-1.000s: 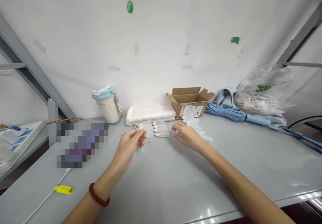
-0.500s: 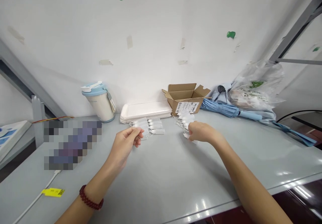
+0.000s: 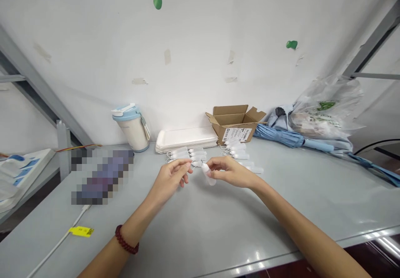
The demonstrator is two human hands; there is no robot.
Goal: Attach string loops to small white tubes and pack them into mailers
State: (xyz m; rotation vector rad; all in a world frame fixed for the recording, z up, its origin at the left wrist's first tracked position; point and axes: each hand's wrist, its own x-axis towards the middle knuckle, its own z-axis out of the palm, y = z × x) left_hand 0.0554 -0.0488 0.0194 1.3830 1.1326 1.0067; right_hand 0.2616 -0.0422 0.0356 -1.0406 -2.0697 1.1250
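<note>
A small translucent squeeze bottle [image 3: 210, 177] with a thin needle-like tip is pinched in my right hand [image 3: 226, 170], tilted with the tip up and to the left. My left hand [image 3: 175, 176] is just left of that tip, thumb and fingertips pressed together. Whatever lies between them is too small to make out. Behind my left hand, a group of similar bottles [image 3: 178, 152] with white caps and loops lies on the grey table [image 3: 187, 228]. More such bottles [image 3: 237, 151] lie beyond my right hand, in front of the box.
A stack of white trays [image 3: 187, 135] and an open cardboard box [image 3: 239, 133] stand against the wall. Left are a cup [image 3: 133, 130], a pixelated object [image 3: 103, 178] and a white cable [image 3: 58, 244]. A folded blue umbrella [image 3: 281, 136] and plastic bag [image 3: 325, 115] lie right.
My right hand has moved left from the right-hand group of bottles and now shows a bottle upright-tilted beside my left hand. My left hand stays pinched. The view has shifted slightly.
</note>
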